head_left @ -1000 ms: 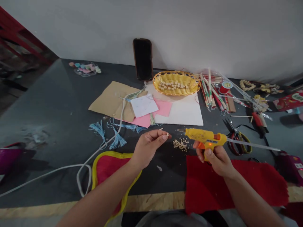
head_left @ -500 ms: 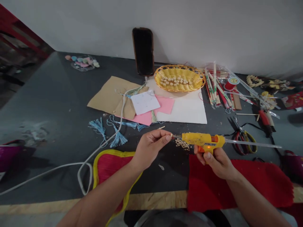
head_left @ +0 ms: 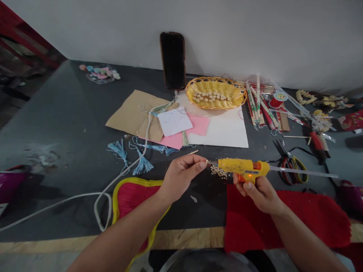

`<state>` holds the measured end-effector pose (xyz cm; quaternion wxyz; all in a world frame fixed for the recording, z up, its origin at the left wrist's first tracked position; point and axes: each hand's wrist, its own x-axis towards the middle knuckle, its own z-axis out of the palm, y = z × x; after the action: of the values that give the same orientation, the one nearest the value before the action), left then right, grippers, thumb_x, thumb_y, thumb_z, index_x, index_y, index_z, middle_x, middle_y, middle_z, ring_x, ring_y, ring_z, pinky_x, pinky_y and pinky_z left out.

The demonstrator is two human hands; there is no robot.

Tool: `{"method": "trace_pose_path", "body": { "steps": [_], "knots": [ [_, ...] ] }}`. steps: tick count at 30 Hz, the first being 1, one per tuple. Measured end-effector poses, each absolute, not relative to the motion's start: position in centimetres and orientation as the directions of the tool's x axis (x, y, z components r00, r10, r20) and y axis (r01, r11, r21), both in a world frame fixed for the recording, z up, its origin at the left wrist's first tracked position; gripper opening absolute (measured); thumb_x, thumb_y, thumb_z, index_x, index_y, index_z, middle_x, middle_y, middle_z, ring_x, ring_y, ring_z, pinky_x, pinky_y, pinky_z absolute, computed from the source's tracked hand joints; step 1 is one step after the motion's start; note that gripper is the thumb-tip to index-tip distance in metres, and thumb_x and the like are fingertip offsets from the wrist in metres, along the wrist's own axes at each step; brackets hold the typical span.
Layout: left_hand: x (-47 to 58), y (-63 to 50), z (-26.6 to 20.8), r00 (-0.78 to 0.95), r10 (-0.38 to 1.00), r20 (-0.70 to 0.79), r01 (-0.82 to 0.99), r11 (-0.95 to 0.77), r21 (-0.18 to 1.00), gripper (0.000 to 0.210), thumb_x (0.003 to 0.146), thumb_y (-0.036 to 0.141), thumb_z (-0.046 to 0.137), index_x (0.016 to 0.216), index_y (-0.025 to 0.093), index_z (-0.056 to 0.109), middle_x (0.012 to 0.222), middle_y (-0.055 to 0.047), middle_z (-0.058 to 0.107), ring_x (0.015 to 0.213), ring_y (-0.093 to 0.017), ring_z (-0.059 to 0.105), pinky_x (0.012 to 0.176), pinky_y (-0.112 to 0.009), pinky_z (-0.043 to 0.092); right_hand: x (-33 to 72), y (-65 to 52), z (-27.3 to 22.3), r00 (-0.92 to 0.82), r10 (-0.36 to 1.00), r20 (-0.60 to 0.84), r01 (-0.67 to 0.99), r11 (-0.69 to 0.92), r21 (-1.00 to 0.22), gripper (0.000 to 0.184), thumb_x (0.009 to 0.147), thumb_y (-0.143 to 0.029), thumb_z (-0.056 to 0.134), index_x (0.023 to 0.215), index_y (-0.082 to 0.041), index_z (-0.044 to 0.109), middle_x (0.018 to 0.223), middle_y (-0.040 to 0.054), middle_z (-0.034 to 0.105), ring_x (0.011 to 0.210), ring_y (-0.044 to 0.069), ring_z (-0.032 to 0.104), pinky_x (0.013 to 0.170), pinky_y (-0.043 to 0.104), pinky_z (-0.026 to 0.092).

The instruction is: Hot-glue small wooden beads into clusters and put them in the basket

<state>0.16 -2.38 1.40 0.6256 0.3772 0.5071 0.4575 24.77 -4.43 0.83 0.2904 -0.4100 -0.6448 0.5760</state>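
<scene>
My right hand (head_left: 259, 192) is wrapped round the grip of a yellow hot glue gun (head_left: 241, 168), whose small orange light glows. A clear glue stick (head_left: 303, 172) juts from its back end, and its nozzle points left. Thumb and forefinger of my left hand (head_left: 183, 173) are pinched on a tiny pale bead (head_left: 207, 162), right at the nozzle tip. Most of that bead is covered by the fingertips. Just below the gun, a small heap of pale beads (head_left: 219, 172) lies on the dark table (head_left: 70, 151).
Behind my hands lie paper sheets (head_left: 218, 132) and a yellow wicker basket (head_left: 217, 85) holding small bead pieces. A phone (head_left: 173, 60) leans on the wall. Blue tassels (head_left: 143, 165) and a white cable (head_left: 124, 172) are left; scissors (head_left: 289, 164) and red felt (head_left: 283, 223) are right.
The view has shifted very slightly. Both hands keep their places, with the bead still held at the glue gun's nozzle.
</scene>
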Motion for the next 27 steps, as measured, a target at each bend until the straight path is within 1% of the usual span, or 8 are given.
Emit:
{"method": "trace_pose_path", "body": {
  "steps": [7, 17, 27],
  "knots": [
    [0.07, -2.48, 1.17, 0.077, 0.958, -0.275, -0.190, 0.285, 0.939, 0.010, 0.074, 0.031, 0.072, 0.077, 0.021, 0.074, 0.075, 0.001, 0.069, 0.070, -0.009, 0.056, 0.068, -0.020, 0.042, 24.59, -4.12, 0.93, -0.498, 0.864, -0.079, 0.219, 0.037, -0.975, 0.032, 0.096, -0.047, 0.039, 0.094, -0.020, 0.055, 0.062, -0.0020, 0.047, 0.056, 0.011, 0.043, 0.053, 0.025, 0.040],
    [0.09, -2.49, 1.35, 0.073, 0.959, -0.275, -0.159, 0.284, 0.946, 0.010, 0.074, 0.030, 0.072, 0.077, 0.021, 0.074, 0.074, 0.001, 0.069, 0.068, -0.009, 0.055, 0.066, -0.021, 0.041, 24.81, -4.19, 1.02, -0.507, 0.857, -0.093, 0.237, 0.035, -0.971, 0.032, 0.096, -0.046, 0.039, 0.092, -0.019, 0.054, 0.063, -0.0017, 0.047, 0.057, 0.011, 0.043, 0.053, 0.024, 0.039],
    [0.13, -2.44, 1.36, 0.065, 0.961, -0.269, -0.154, 0.276, 0.949, 0.008, 0.075, 0.029, 0.071, 0.077, 0.022, 0.074, 0.076, 0.000, 0.070, 0.071, -0.011, 0.057, 0.068, -0.023, 0.043, 24.81, -4.28, 0.93, -0.498, 0.861, -0.099, 0.239, 0.027, -0.971, 0.030, 0.096, -0.047, 0.039, 0.096, -0.020, 0.055, 0.062, -0.0024, 0.046, 0.056, 0.010, 0.042, 0.052, 0.024, 0.039]
  ]
}}
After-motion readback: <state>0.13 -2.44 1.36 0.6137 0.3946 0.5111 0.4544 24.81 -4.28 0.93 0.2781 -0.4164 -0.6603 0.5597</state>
